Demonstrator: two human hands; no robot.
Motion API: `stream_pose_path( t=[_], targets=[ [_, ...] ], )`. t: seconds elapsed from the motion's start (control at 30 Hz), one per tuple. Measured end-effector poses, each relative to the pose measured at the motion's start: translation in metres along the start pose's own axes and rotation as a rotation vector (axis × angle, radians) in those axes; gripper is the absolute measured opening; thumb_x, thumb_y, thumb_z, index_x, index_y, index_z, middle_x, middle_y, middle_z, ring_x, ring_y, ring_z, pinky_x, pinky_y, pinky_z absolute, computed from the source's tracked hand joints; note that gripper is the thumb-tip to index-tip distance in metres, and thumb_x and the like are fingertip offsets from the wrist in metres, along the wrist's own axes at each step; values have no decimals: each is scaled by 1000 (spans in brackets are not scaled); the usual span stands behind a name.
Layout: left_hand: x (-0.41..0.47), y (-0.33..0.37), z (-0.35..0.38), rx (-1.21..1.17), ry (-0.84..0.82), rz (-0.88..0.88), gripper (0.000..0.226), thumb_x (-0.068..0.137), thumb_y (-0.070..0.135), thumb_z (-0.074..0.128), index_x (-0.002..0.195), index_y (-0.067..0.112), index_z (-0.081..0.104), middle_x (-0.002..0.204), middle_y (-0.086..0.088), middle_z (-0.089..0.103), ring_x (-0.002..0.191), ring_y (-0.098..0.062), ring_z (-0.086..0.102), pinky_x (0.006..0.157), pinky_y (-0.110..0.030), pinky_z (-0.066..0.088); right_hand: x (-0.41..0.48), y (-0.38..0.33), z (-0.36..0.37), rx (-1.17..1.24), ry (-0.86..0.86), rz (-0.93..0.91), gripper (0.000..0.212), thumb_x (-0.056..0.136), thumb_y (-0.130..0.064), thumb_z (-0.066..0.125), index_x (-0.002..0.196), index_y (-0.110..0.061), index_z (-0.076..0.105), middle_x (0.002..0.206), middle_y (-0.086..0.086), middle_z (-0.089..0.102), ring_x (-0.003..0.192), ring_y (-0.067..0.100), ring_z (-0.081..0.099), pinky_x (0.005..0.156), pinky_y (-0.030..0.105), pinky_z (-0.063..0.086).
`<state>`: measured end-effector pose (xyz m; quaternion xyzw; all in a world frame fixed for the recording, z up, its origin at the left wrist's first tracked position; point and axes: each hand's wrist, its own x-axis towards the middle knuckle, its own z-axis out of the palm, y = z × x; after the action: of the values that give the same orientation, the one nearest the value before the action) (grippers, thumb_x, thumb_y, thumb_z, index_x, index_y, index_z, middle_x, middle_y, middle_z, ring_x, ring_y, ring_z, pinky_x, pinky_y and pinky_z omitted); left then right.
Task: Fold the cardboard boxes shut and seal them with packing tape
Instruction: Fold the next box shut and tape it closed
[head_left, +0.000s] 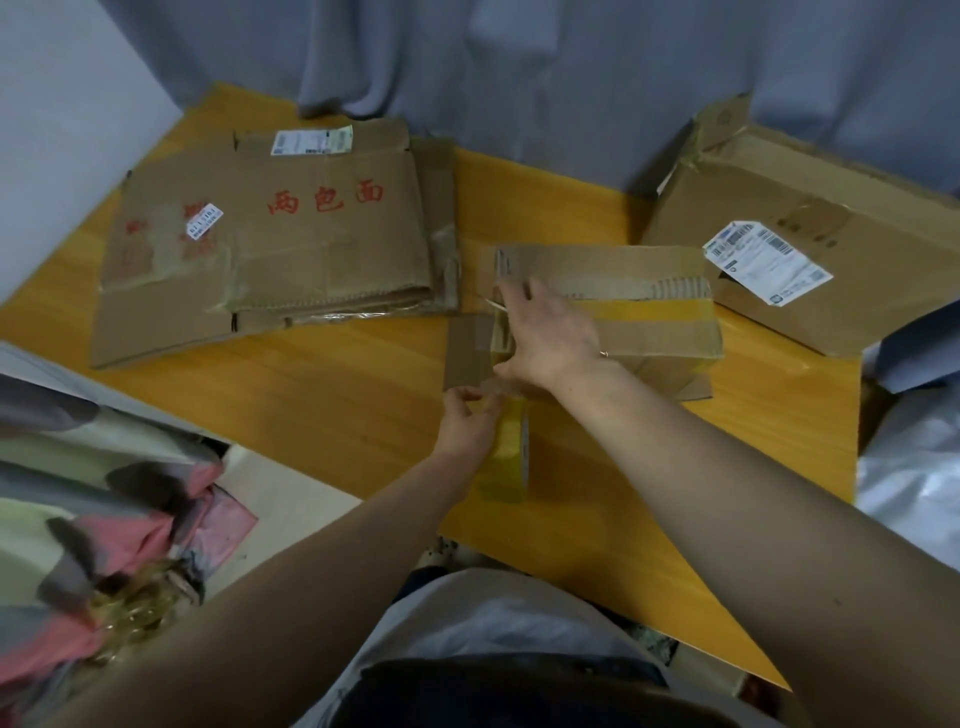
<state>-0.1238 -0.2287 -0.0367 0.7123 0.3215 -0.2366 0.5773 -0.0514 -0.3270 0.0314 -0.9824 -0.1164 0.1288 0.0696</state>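
Box (660, 332) under right hand (550, 338), tape roll (506, 462) in left hand (465, 423)

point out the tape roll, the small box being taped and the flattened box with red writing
tape roll (505, 473): head view, on its yellowish outer band
small box (670, 340): head view, on its top face
flattened box with red writing (322, 244): head view, middle of its upper panel
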Motion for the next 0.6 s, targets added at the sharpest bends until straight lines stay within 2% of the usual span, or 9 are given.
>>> stream_pose_path(
  t=[0.07, 0.13, 0.23, 0.3, 0.37, 0.43, 0.47, 0.5, 0.6],
  targets=[
    [0, 1, -2, -4, 13, 60, 37, 92, 54, 48, 111, 23, 41, 100, -2, 54, 83, -15, 51, 73, -33, 45, -4, -6, 4, -71, 15, -12, 93, 73, -39, 78, 143, -16, 22, 134, 11, 35, 109, 30, 54, 68, 36, 46],
    [-1, 2, -2, 14, 23, 112, 35, 94, 50, 48, 114, 21, 42, 94, 4, 51, 75, -7, 46, 63, -24, 40, -7, -10, 9, -136, 29, -10, 94, 74, -38, 77, 144, -13, 19, 134, 13, 32, 113, 31, 50, 70, 39, 50],
    [2, 5, -1, 57, 43, 158, 31, 97, 37, 50, 118, 15, 48, 109, -2, 55, 76, -9, 47, 60, -23, 38, -9, -10, 15, -163, 64, -12, 97, 74, -32, 79, 146, -14, 16, 136, 12, 32, 117, 29, 47, 73, 39, 52],
    [3, 7, -1, 89, 48, 162, 30, 98, 32, 49, 120, 11, 50, 113, -6, 56, 85, -15, 49, 68, -27, 39, -9, -4, 8, 82, 44, 26, 88, 75, -41, 76, 142, -18, 25, 134, 8, 38, 115, 26, 50, 79, 40, 51],
    [4, 9, -2, 98, 43, 156, 29, 98, 29, 48, 120, 10, 51, 107, -4, 54, 87, -17, 49, 73, -28, 38, -10, 6, -4, 519, 25, 93, 62, 83, -52, 62, 132, -21, 40, 127, 2, 49, 110, 19, 52, 88, 38, 48],
    [5, 10, -2, 99, 36, 162, 26, 98, 27, 47, 117, 10, 52, 102, -2, 52, 86, -17, 49, 74, -28, 37, -18, 17, -11, 835, 46, 136, 36, 95, -53, 42, 108, -22, 55, 106, 0, 60, 98, 16, 55, 86, 33, 43],
    [6, 10, -2, 99, 34, 160, 22, 98, 26, 47, 114, 11, 52, 101, -1, 52, 84, -17, 48, 74, -27, 37, -24, 22, -11, 883, 56, 134, 35, 99, -47, 36, 96, -21, 58, 91, -1, 61, 89, 15, 56, 80, 30, 41],
    [7, 10, -1, 96, 34, 157, 17, 98, 25, 47, 109, 13, 51, 99, -1, 52, 81, -16, 48, 73, -27, 36, -31, 26, -10, 890, 51, 114, 34, 101, -40, 36, 91, -18, 60, 80, -2, 59, 83, 15, 55, 74, 28, 39],
    [8, 10, -1, 91, 32, 160, 7, 98, 22, 46, 101, 17, 49, 97, -4, 53, 80, -19, 48, 72, -28, 37, -54, 38, -3, 810, -34, 50, 17, 99, -20, 46, 104, -12, 61, 74, -6, 53, 75, 14, 49, 64, 25, 38]
  ],
)
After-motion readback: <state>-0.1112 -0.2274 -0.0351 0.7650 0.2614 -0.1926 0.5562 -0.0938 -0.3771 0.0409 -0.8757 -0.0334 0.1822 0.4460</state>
